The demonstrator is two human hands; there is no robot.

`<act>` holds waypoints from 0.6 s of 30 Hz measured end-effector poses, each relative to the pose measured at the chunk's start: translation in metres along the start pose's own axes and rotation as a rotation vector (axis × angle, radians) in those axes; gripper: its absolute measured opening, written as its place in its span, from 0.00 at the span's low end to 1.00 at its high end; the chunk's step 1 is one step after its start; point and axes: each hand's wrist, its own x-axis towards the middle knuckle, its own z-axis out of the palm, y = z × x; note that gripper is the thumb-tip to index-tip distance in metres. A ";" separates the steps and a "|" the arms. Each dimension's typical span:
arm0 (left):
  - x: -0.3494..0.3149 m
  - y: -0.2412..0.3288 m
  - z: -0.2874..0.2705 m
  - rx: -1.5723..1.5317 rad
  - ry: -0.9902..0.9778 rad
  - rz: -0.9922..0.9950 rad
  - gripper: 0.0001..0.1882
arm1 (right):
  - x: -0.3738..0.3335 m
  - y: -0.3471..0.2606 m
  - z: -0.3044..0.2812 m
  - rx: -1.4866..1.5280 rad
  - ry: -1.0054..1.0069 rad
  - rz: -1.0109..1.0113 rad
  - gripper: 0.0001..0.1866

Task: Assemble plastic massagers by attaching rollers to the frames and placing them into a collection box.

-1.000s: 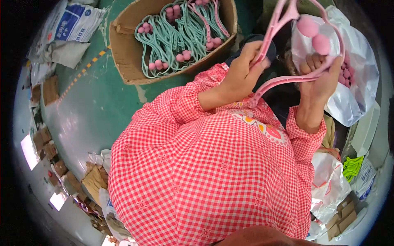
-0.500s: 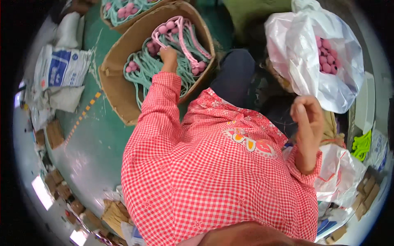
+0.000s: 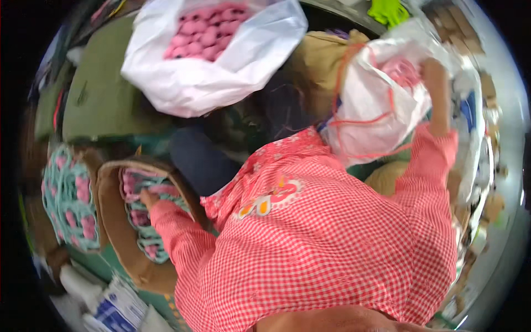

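My left hand (image 3: 148, 198) is inside the cardboard box (image 3: 124, 252) at the left, fingers closed at a pink rope (image 3: 166, 191) with pink balls (image 3: 130, 185) near it; blur softens the grip. Mint-green ropes (image 3: 152, 238) with pink balls lie coiled below it. On the right, my raised right hand (image 3: 435, 83) reaches to the mouth of a white plastic bag (image 3: 365, 108) holding pink ropes (image 3: 401, 72). Motion smears this hand, and its fingertips cannot be made out.
A large white bag (image 3: 188, 91) full of pink balls (image 3: 207, 36) stands ahead, beside an olive-green block (image 3: 102, 94). Another load of mint ropes and pink balls (image 3: 69, 205) sits far left. Bright green ropes (image 3: 387, 11) and a tan sack (image 3: 321, 58) are at the back right.
My view and body have turned to the right. My right hand has moved from in front of my body out to the bag of pink ropes. The left hand stays in the box.
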 end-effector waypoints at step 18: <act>-0.091 0.170 -0.239 -1.588 0.461 -0.408 0.17 | -0.016 -0.011 0.084 -0.448 0.016 0.692 0.12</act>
